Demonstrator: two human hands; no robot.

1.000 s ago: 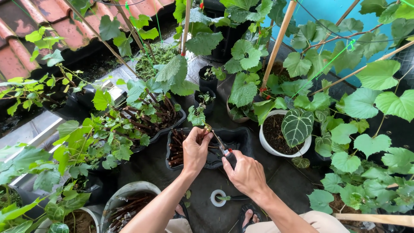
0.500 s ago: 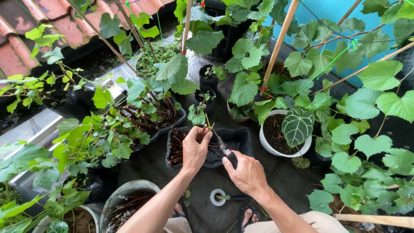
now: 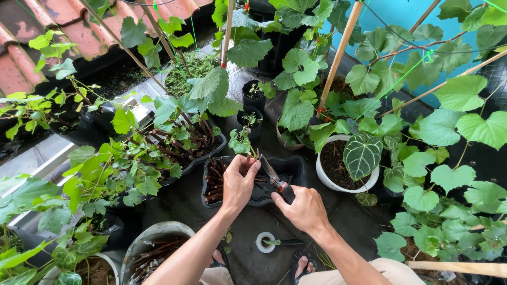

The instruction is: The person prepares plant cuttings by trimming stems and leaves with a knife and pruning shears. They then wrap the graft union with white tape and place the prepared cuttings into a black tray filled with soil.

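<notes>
- Head view: the left hand (image 3: 238, 182) is raised over a black rectangular tray (image 3: 288, 170), its fingertips (image 3: 252, 164) pinched together around the top of a thin brown cutting (image 3: 251, 156) with a small leafy shoot (image 3: 241, 141) just above the grip.
- The right hand (image 3: 305, 209) is closed around the dark handles of a pair of pruning shears (image 3: 275, 179); the blades point up and left, their tip right beside the pinched fingers of the other hand. Whether the blades touch the cutting cannot be told.
- In the left half of the black tray lies a bundle of reddish-brown cut stems (image 3: 214, 180); the right half shows bare black bottom.
- To the left, a second dark tray (image 3: 214, 149) holds many upright stems with green leaves.
- To the right of the black tray stands a white pot (image 3: 323, 177) filled with soil, with a large dark, pale-veined heart-shaped leaf (image 3: 362, 154) over it.
- On the dark floor between the forearms lies a white roll of tape (image 3: 265, 242), with a dark-handled tool (image 3: 288, 242) beside it.
- A sandalled foot (image 3: 303, 263) shows near the bottom edge.
- At lower left, a grey bucket (image 3: 150, 237) contains more brown sticks.
</notes>
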